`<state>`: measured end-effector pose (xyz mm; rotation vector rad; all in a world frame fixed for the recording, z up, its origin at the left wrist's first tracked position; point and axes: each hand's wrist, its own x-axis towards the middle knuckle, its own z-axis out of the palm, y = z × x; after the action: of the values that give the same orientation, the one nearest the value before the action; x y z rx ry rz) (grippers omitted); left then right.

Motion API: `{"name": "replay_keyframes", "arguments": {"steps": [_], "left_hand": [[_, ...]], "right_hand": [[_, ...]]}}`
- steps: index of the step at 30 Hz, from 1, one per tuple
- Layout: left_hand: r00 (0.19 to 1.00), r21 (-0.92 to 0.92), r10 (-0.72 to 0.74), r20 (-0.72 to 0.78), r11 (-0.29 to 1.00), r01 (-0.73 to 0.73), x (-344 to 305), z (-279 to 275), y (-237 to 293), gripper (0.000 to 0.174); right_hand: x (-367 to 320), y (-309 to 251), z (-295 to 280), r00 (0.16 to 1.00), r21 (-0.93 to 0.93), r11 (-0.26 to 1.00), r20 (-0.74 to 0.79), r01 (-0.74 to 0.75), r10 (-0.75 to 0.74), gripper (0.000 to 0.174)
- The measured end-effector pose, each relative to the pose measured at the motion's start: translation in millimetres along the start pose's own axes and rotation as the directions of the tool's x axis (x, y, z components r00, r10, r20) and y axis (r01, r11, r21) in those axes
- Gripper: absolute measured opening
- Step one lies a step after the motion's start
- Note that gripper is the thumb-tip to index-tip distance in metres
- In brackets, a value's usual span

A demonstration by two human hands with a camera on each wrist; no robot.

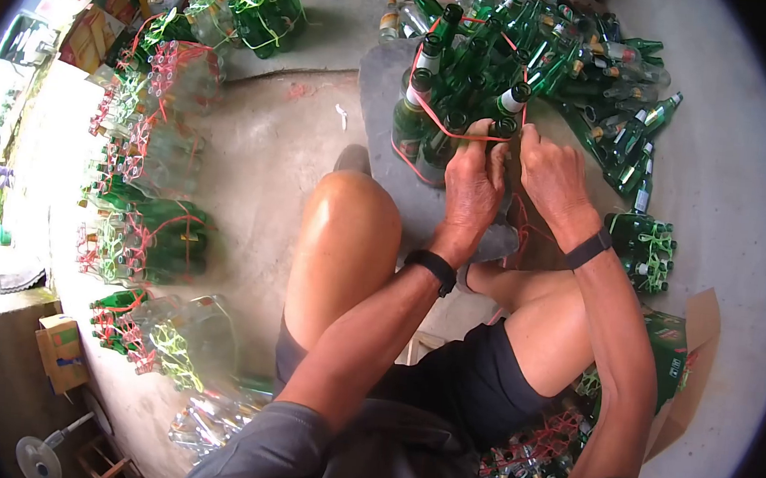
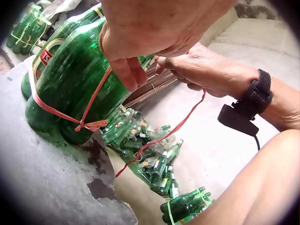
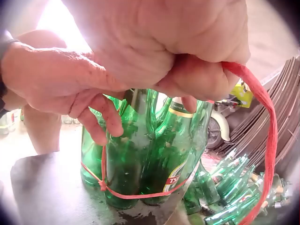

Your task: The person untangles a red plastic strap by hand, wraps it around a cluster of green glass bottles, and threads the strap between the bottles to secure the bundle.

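Note:
A cluster of green glass beer bottles (image 1: 470, 74) stands upright on a grey slab. Red plastic string (image 2: 56, 112) loops round the bottles low down, with a knot at the near side, and another loop circles their necks. My left hand (image 1: 477, 183) is at the nearest neck, fingers bent against the bottles where the string rises from the knot; its grip is partly hidden. Just right of it, my right hand (image 1: 553, 172) grips the string in curled fingers. From that fist a loose tail (image 3: 269, 150) hangs down past the bottles.
Loose green and clear bottles (image 1: 613, 104) lie heaped behind and to the right. Tied bottle bundles (image 1: 165, 229) line the left side, and one bundle (image 1: 641, 252) sits by my right forearm. The grey slab (image 1: 381, 102) lies beyond my bent knee (image 1: 348, 227).

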<state>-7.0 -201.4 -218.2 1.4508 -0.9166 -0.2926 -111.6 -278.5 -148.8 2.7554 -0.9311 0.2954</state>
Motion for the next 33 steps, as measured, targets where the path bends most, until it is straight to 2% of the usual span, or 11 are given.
{"name": "replay_keyframes", "arguments": {"steps": [5, 7, 14, 16, 21, 26, 29, 33], "left_hand": [[1.0, 0.02, 0.008, -0.008, 1.0, -0.008, 0.3, -1.5, 4.0, 0.031], [0.993, -0.038, -0.096, 0.072, 0.994, 0.099, 0.0, -4.1, 7.0, 0.038], [0.993, -0.04, -0.087, 0.075, 0.995, 0.091, 2.1, -6.5, 10.2, 0.039], [0.994, 0.06, 0.094, -0.053, 0.994, -0.09, 2.5, -2.5, 6.6, 0.035], [0.999, 0.017, 0.032, -0.027, 0.999, -0.032, -0.7, -1.7, 3.0, 0.039], [1.0, -0.026, -0.021, -0.012, 0.999, 0.021, -1.7, -0.4, 1.4, 0.042], [1.0, 0.026, -0.013, -0.026, 1.0, 0.014, -1.0, -3.1, 3.0, 0.04], [0.995, 0.07, 0.101, 0.008, 0.992, -0.102, -0.6, -7.1, 0.0, 0.035]], "right_hand": [[-5.6, -6.9, -13.3, 1.0, 0.073, 0.997, -0.017, 0.02, -0.019, 0.005], [-6.9, -10.7, -12.6, 1.0, 0.078, 0.997, -0.014, 0.026, -0.025, 0.005], [-7.2, -16.6, -14.6, 0.999, 0.108, 0.993, -0.003, 0.053, -0.053, 0.006], [-8.5, -20.4, -16.1, 0.998, 0.114, 0.991, -0.014, 0.063, -0.062, 0.006], [-9.4, -29.7, -23.5, 0.995, 0.121, 0.988, -0.029, 0.096, -0.094, 0.006], [-9.0, -42.0, -39.1, 0.986, 0.043, 0.986, 0.031, 0.164, -0.165, 0.005], [-3.9, -47.1, -45.5, 0.967, 0.084, 0.966, 0.062, 0.243, -0.248, 0.008], [16.4, -42.0, -56.4, 0.95, 0.097, 0.951, 0.08, 0.295, -0.303, 0.008]]}}
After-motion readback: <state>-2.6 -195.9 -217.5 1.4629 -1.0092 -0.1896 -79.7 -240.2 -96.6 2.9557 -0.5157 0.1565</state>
